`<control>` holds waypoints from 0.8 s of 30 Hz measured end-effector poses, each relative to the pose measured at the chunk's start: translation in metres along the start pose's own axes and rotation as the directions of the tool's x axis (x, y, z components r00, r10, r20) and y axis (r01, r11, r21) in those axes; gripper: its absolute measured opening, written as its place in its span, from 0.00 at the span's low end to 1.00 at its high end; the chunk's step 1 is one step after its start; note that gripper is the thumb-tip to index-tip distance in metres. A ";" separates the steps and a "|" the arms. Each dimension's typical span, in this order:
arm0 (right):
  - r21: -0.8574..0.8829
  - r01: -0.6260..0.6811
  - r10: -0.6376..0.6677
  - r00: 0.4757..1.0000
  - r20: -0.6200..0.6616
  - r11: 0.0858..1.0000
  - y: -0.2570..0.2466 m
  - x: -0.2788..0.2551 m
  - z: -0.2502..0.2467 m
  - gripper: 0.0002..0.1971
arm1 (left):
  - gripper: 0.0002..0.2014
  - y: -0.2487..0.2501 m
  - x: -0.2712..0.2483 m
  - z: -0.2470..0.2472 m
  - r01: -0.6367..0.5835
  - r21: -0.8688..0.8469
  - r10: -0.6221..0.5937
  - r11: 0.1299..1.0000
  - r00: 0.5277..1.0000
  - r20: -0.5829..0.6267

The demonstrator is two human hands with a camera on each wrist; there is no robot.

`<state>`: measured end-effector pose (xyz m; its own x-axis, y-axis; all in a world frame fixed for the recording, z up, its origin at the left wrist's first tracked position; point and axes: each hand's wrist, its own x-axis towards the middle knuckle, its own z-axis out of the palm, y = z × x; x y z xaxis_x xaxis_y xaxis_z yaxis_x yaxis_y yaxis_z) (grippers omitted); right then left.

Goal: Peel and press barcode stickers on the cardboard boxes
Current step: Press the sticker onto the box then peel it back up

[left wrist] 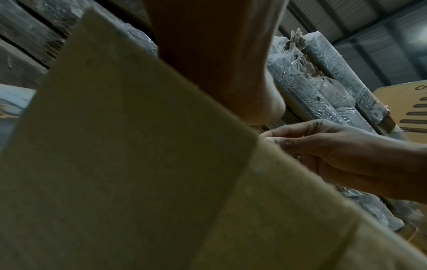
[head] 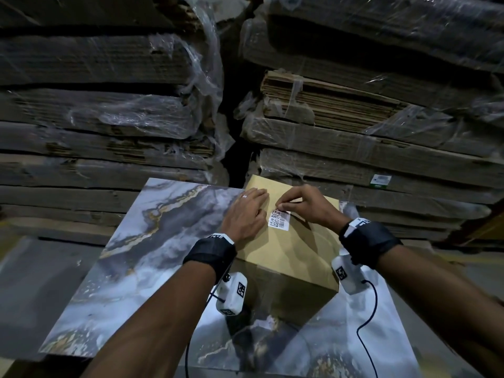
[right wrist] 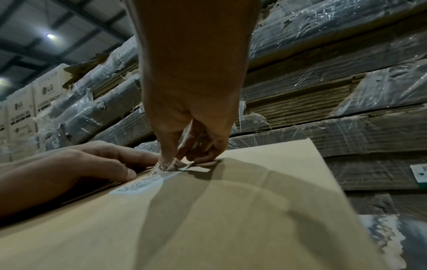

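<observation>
The small white paper barcode sticker (head: 278, 219) is very light and thin, and it bends and sticks to itself easily, so I take it only at the far edge. It lies on top of the plain brown cardboard box (head: 294, 249), which stands on the marble-pattern desk (head: 152, 241). My right hand (head: 305, 204) pinches its upper edge between thumb and forefinger; this end curls up. My left hand (head: 244, 214) lies flat, fingers (right wrist: 108, 164) straight, pressing the box just beside the sticker.

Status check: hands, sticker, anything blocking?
Left hand flat on cardboard box, steadying. Right hand pinching far end of barcode sticker; near end down on box top. Nothing blocking.
</observation>
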<state>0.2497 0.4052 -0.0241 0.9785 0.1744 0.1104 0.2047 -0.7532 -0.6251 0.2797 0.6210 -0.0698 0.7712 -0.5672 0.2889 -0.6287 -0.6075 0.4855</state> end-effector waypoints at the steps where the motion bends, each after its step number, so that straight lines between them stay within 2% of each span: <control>1: 0.013 0.004 -0.004 1.000 0.004 1.000 0.001 -0.001 0.000 0.03 | 0.30 0.000 0.000 0.000 -0.001 0.000 0.001 1.000 1.000 -0.001; 5: 0.041 0.012 -0.012 1.000 0.002 0.999 0.003 -0.003 0.000 0.04 | 0.28 -0.001 0.001 0.001 -0.013 0.007 0.013 1.000 1.000 -0.005; 7: 0.028 0.009 -0.008 1.000 -0.029 1.000 0.000 -0.004 -0.001 0.10 | 0.28 -0.002 0.002 0.002 -0.007 0.006 0.007 1.000 1.000 -0.003; 9: -0.065 -0.040 0.039 0.999 -0.026 0.997 -0.004 -0.003 -0.006 0.18 | 0.29 -0.003 0.002 0.003 -0.008 0.007 0.008 1.000 1.000 -0.005; 11: -0.247 -0.084 0.088 0.996 0.004 0.965 -0.003 -0.001 -0.009 0.21 | 0.31 -0.003 0.003 0.003 -0.020 0.020 0.021 1.000 1.000 -0.008; 13: -0.327 -0.058 0.068 0.997 0.020 0.943 -0.001 -0.002 -0.006 0.16 | 0.31 -0.004 0.004 0.004 -0.027 0.028 0.027 0.999 1.000 -0.010; 17: -0.338 -0.042 0.031 0.999 -0.038 0.940 -0.003 -0.004 0.005 0.05 | 0.32 -0.004 0.003 0.004 -0.014 0.020 0.014 1.000 1.000 -0.014; 20: -0.374 -0.074 0.047 0.996 -0.080 0.925 -0.006 -0.003 0.010 0.05 | 0.32 -0.004 0.003 0.005 -0.007 0.023 0.007 1.000 1.000 -0.018; 24: -0.399 -0.061 0.042 0.998 -0.056 0.915 -0.007 -0.006 0.013 0.03 | 0.35 -0.008 0.006 0.009 0.013 0.040 -0.012 0.999 1.000 -0.016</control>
<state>0.2420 0.4176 -0.0303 0.9862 0.1064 0.1271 0.1377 -0.9527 -0.2708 0.2882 0.6174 -0.0799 0.7804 -0.5506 0.2963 -0.6221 -0.6366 0.4557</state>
